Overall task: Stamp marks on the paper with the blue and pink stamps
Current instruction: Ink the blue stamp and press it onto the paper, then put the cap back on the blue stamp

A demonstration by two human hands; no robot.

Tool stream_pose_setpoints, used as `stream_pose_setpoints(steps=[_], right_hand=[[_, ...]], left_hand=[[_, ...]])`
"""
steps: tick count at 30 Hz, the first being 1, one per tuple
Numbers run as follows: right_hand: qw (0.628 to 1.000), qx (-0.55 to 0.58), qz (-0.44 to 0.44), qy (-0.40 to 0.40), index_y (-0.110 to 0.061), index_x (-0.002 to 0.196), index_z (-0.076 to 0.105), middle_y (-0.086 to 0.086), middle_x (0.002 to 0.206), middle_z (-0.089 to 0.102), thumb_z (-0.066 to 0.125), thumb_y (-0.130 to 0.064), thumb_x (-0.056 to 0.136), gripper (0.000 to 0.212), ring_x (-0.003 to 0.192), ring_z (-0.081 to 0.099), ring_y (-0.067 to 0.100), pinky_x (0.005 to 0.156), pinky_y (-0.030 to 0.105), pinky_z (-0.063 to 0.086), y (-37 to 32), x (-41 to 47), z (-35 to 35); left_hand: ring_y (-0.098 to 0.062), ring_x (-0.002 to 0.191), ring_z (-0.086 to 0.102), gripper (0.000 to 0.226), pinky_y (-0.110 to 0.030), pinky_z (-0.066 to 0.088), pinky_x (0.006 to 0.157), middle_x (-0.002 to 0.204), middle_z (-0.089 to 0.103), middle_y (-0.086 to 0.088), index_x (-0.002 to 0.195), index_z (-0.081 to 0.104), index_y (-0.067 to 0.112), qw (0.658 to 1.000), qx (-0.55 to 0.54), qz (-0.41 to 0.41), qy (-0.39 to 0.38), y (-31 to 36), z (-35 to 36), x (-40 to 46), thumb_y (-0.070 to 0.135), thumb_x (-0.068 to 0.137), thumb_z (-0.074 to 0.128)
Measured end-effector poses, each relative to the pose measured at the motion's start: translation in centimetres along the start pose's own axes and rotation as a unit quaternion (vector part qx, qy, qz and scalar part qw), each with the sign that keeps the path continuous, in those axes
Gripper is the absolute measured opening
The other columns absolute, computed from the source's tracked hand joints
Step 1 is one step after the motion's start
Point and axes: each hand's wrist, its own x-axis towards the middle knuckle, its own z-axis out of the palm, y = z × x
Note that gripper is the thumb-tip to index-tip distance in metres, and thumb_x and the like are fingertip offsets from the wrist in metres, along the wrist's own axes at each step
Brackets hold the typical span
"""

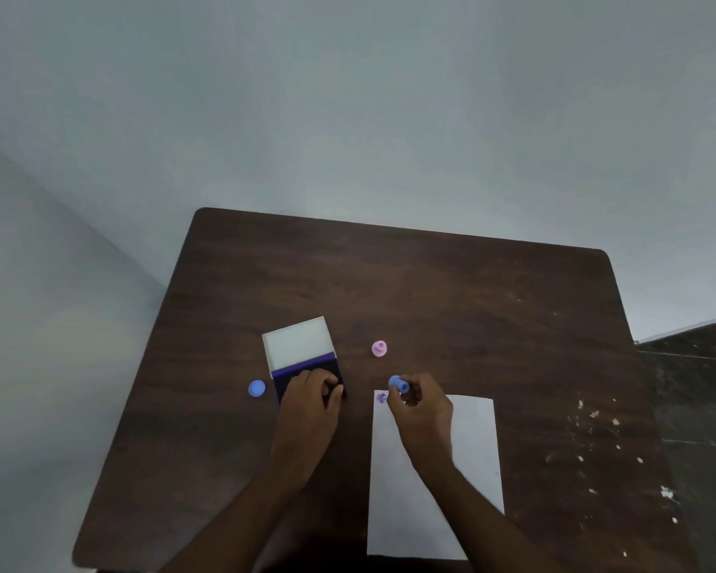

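A white sheet of paper (pixel 472 440) lies on the dark wooden table (pixel 430 291), with one purple stamp mark (pixel 382 398) at its far left corner. My right hand (pixel 422 411) grips the blue stamp (pixel 399 383) just above that corner, tilted. My left hand (pixel 311 403) presses on the dark base of the open ink pad (pixel 302 357), whose white lid stands up behind. The pink stamp (pixel 379 348) stands upright on the table beyond the paper.
A blue round cap (pixel 257 388) lies on the table left of the ink pad. White specks of paint dot the table's right side. A pale wall rises behind the table's far edge, and dark floor shows at the right.
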Motion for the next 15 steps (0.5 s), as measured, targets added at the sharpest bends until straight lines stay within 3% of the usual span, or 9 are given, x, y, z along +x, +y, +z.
stream_pose_setpoints(steps=[3, 6, 10, 15], right_hand=[[0.999, 0.014, -0.049, -0.004, -0.029, 0.081, 0.055, -0.015, 0.073, 0.059, 0.077, -0.02, 0.078, 0.023, 0.062, 0.06, 0.006, 0.052, 0.005, 0.041, -0.9, -0.4, 1.0], [0.996, 0.022, -0.083, -0.023, -0.029, 0.083, 0.057, -0.014, 0.077, 0.061, 0.075, -0.022, 0.08, 0.02, 0.067, 0.062, 0.005, 0.06, 0.005, 0.043, -1.9, -0.6, 2.4], [0.989, 0.029, -0.139, -0.04, -0.023, 0.088, 0.063, -0.012, 0.08, 0.064, 0.074, -0.02, 0.081, 0.013, 0.07, 0.063, 0.002, 0.065, 0.004, 0.044, -3.0, -0.9, 4.3], [0.981, 0.003, -0.182, -0.07, -0.015, 0.094, 0.067, -0.001, 0.085, 0.069, 0.073, -0.023, 0.081, 0.016, 0.072, 0.061, 0.007, 0.071, 0.013, 0.046, -4.6, -1.3, 6.4]], left_hand=[[-0.005, 0.086, 0.055, 0.011, -0.022, 0.047, 0.081, 0.098, 0.065, 0.003, 0.1, 0.062, 0.02, 0.999, -0.011, 0.014, 0.036, -1.2, -1.9, -0.3, 0.021, 0.09, 0.065], [-0.004, 0.08, 0.055, 0.006, -0.025, 0.051, 0.077, 0.086, 0.059, 0.01, 0.094, 0.061, 0.022, 0.997, -0.021, 0.013, 0.073, -2.4, -3.5, -0.6, 0.022, 0.09, 0.065], [-0.006, 0.088, 0.053, 0.007, -0.024, 0.045, 0.08, 0.092, 0.058, 0.01, 0.098, 0.061, 0.025, 0.995, -0.02, -0.021, 0.092, -4.5, -4.7, -0.7, 0.027, 0.091, 0.062], [-0.008, 0.096, 0.054, 0.015, -0.021, 0.039, 0.085, 0.104, 0.066, 0.001, 0.105, 0.066, 0.018, 0.991, -0.039, -0.044, 0.124, -7.5, -5.7, -0.5, 0.019, 0.09, 0.064]])
